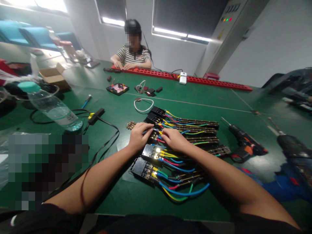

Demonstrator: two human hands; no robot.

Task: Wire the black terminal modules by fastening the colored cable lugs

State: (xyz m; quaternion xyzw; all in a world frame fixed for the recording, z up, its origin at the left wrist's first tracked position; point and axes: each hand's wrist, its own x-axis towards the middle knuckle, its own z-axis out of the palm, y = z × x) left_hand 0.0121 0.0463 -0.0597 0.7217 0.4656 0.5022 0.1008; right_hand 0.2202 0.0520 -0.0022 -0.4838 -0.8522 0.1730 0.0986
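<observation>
Working at wired blk (154,136): LH (139,136), RH (175,139). Btl (42,100) w/ clear liq (58,113).

Assembly workshop: green worktable (195,94), power drills (246,139), wired terminal blocks (151,151).

Wired units (140,167) lie in a row on the surface (117,196), 2 drills (248,144) to their right, a pile of small parts (131,125) just left and a bottle (58,112) farther left. Behind the bottle stands a box (55,78); behind the units lies a cable loop (143,111), and beyond it a slotted bar (214,81) before a person (136,55).
</observation>
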